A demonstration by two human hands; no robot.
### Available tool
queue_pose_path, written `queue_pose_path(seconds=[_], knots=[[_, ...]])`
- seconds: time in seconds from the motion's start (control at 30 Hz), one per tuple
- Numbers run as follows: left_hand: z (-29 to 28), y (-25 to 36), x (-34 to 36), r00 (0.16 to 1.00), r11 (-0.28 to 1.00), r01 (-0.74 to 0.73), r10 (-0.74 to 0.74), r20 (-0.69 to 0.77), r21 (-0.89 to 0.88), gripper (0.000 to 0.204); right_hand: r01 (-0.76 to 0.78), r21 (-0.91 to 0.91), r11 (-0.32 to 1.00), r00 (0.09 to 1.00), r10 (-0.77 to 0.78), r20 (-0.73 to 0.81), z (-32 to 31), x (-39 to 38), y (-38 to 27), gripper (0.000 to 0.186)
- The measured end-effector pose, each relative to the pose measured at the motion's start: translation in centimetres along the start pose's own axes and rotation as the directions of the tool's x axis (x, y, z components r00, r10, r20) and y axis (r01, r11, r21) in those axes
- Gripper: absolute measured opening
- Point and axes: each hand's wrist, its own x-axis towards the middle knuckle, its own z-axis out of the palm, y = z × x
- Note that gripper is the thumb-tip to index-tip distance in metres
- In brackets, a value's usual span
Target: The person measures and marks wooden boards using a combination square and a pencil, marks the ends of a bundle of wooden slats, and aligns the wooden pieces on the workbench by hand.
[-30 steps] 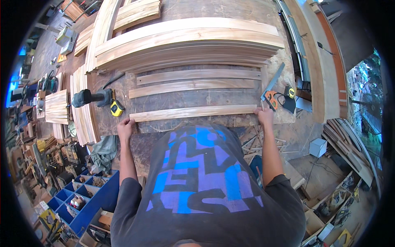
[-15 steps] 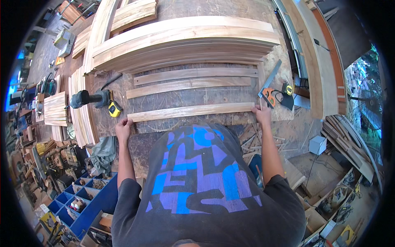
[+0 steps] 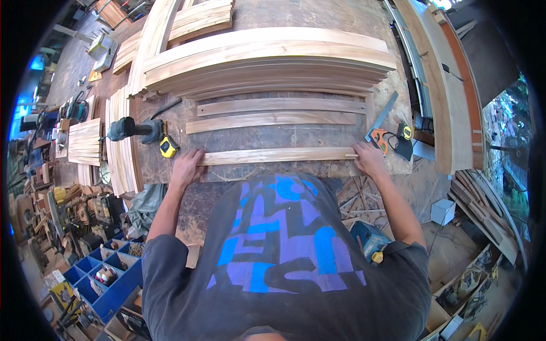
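Observation:
A light wooden slat [image 3: 273, 154] lies along the near edge of the worktable [image 3: 256, 172]. My left hand [image 3: 190, 162] is closed on its left end, my right hand [image 3: 367, 156] on its right end. Two more slats [image 3: 273, 118] lie parallel beyond it, below a tall stack of long boards [image 3: 267, 65]. Left of my left hand are a yellow tape measure [image 3: 168, 145] and a dark cordless power tool [image 3: 133, 129]. Right of my right hand lie a metal square [image 3: 385, 108], an orange-and-black tool [image 3: 378, 141] and another tape measure [image 3: 405, 131].
More wood stacks [image 3: 85, 142] stand at the left, with a blue compartment bin [image 3: 114, 301] lower left. Long boards [image 3: 438, 85] run along the right side. Offcuts [image 3: 364, 196], a teal tool case [image 3: 367, 241] and a white box [image 3: 442, 211] sit below the table's edge.
Both hands have shifted to the right, the left one also a little forward, still at the slat's ends. My elbows are spread wider, and more of the teal case shows by my right side.

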Motion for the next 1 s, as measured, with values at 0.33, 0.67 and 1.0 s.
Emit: queue_pose_path(seconds=[0.33,0.67,1.0], knots=[[0.2,-1.1,1.1,0.988,0.997,-0.056,0.046,0.149,0.058,0.048,0.011,-0.045,0.999,0.992,-0.005,0.124,0.7,0.8,0.8,0.046],[-0.4,-0.9,1.6,0.979,0.991,-0.087,0.066,0.194,0.102,0.045,-0.036,-0.041,0.999,0.994,0.04,0.106,0.9,0.5,0.5,0.047],[-0.5,-0.6,1.1,0.992,0.994,-0.057,0.047,0.113,0.089,0.048,-0.054,-0.014,0.998,0.998,0.054,0.031,1.0,0.3,0.1,0.045]])
